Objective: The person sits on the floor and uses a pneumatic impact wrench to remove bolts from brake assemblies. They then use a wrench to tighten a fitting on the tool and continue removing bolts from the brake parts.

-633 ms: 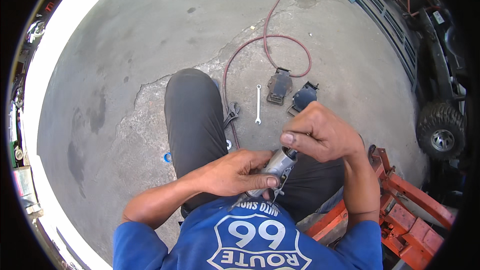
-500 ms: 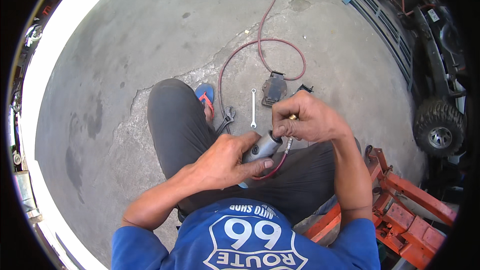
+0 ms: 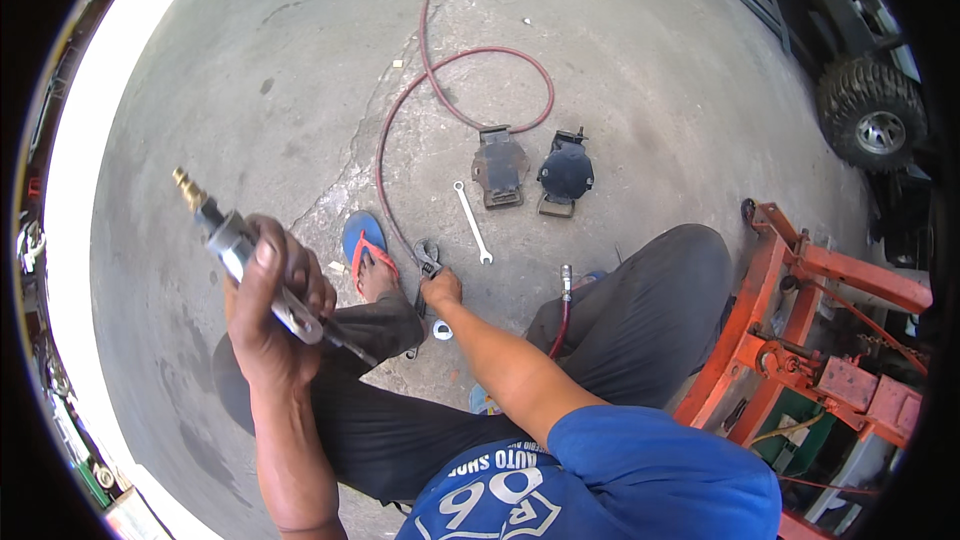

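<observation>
Left hand (image 3: 268, 315): fist closed around air tool (image 3: 245, 258), its body hidden.
Right hand (image 3: 441, 290): fingers pinching adjustable wrench (image 3: 427, 258) on floor (image 3: 250, 90).
Nearby: red hose (image 3: 440, 70), spanner (image 3: 472, 222).

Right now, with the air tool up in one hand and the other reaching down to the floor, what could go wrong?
The left hand alone holds the air tool raised; a loose grip could let it slip onto the leg below. The right hand reaches for the adjustable wrench close beside the sandalled foot, so a fumble might strike the toes. The red air hose loops over the concrete near the legs and could snag or trip when standing.
</observation>
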`<state>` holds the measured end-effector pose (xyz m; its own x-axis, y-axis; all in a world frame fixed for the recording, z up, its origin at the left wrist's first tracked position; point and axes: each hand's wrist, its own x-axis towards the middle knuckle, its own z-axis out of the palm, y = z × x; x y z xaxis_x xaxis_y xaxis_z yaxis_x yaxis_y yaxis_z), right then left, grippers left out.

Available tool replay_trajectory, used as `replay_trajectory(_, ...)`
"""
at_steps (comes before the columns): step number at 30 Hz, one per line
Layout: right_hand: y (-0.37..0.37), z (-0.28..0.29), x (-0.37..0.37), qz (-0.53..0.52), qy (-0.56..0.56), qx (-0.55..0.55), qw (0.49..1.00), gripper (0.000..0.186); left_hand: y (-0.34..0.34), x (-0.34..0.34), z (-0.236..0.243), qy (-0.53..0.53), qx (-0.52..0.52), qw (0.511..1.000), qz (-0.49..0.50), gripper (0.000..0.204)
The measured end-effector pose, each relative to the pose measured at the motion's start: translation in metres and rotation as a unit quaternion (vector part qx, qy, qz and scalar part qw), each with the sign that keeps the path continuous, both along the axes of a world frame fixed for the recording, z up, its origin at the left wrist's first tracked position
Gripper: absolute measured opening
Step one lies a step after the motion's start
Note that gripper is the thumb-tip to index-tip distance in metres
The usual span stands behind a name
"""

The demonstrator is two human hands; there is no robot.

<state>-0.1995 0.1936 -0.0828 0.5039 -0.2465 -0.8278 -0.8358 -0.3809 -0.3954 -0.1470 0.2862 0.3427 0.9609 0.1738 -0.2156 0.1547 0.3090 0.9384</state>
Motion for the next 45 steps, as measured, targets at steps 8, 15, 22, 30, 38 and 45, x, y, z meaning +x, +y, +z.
replay_trajectory(8,0.016,-0.009,0.012,-0.170,0.015,0.017,0.985,0.038,-0.047,0.017,-0.008,0.031,0.051,0.998,-0.003,0.043)
replay_trajectory(15,-0.006,0.004,0.018,-0.177,-0.199,0.038,0.963,0.037,-0.066,0.016,-0.010,0.001,0.049,0.998,-0.050,0.042)
replay_trajectory(22,-0.070,0.111,0.103,-0.100,-0.365,0.186,0.907,0.056,-0.060,0.018,-0.017,-0.041,0.036,0.995,-0.087,0.032)
replay_trajectory(30,-0.091,0.192,0.083,0.088,-0.254,0.084,0.960,0.068,-0.055,0.025,-0.014,-0.085,0.166,0.976,-0.114,0.031)
replay_trajectory(38,-0.155,0.303,0.044,-0.083,-0.220,0.479,0.846,0.049,-0.028,0.035,0.034,-0.058,0.437,0.848,-0.294,0.024)
replay_trajectory(45,-0.192,0.371,0.034,0.114,-0.285,0.492,0.814,0.051,-0.012,0.048,0.021,-0.095,0.495,0.803,-0.318,0.023)
